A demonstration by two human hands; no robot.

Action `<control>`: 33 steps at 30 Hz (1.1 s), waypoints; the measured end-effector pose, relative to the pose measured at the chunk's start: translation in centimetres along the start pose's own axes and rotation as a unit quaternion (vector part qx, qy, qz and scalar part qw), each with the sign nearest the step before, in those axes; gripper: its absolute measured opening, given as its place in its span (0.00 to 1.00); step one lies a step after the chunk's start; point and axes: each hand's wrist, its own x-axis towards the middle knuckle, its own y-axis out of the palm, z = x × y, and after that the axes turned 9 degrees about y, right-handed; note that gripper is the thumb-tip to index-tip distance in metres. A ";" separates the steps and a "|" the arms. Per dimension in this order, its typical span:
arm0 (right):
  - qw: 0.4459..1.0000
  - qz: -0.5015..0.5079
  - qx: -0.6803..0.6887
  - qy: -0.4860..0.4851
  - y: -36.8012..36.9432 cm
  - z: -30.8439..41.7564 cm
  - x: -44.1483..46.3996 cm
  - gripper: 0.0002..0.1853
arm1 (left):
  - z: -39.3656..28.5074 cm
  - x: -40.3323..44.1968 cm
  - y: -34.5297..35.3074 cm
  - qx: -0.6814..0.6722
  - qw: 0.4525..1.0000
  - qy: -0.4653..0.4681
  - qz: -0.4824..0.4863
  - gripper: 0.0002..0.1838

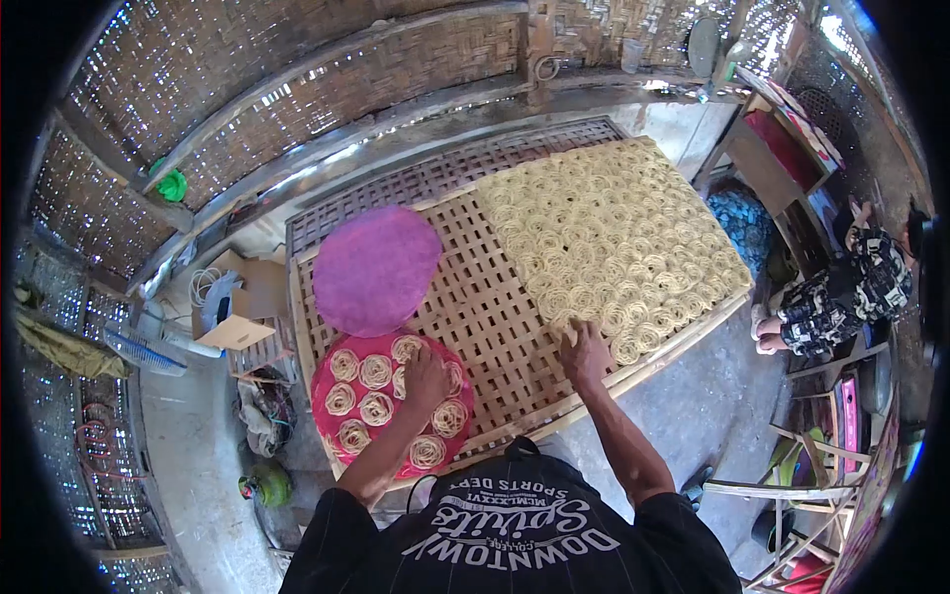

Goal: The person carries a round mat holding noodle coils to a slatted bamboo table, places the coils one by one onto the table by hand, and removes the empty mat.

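Round noodle-like coils [614, 228] lie in close rows over the right part of a woven bamboo rack [485, 307]. On the rack's left end rests a red round mat [396, 463] with several coils on it, and a purple round mat [376, 267] lies just behind it. My left hand [426, 378] reaches over the red mat with its fingers bent down at the coils; what it grips, if anything, is hidden. My right hand [584, 351] is at the front left edge of the coil rows, its fingers closed on a pale coil [562, 327].
A person [851, 287] in patterned clothes sits at the far right. Left of the rack stands an open cardboard box [242, 302], with a green gas cylinder [267, 485] on the floor. Wooden chair frames [782, 490] are at the lower right. A woven wall [396, 49] rises behind.
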 end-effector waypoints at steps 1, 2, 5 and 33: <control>0.998 0.062 0.012 0.028 0.3 1.0 -1.1 0.16 | 0.4 0.0 0.5 -0.002 1.000 0.014 -0.010 0.15; 0.993 0.112 0.020 0.020 0.6 2.1 -2.3 0.16 | 0.7 0.1 0.9 -0.005 0.999 0.029 -0.020 0.16; 0.970 0.222 0.084 -0.057 0.2 6.6 -5.4 0.15 | 1.1 1.0 1.3 -0.058 0.997 -0.014 0.053 0.13; 0.921 0.339 0.191 -0.024 2.6 5.3 -7.0 0.14 | -11.3 1.1 -5.7 -0.350 0.930 0.102 -0.041 0.18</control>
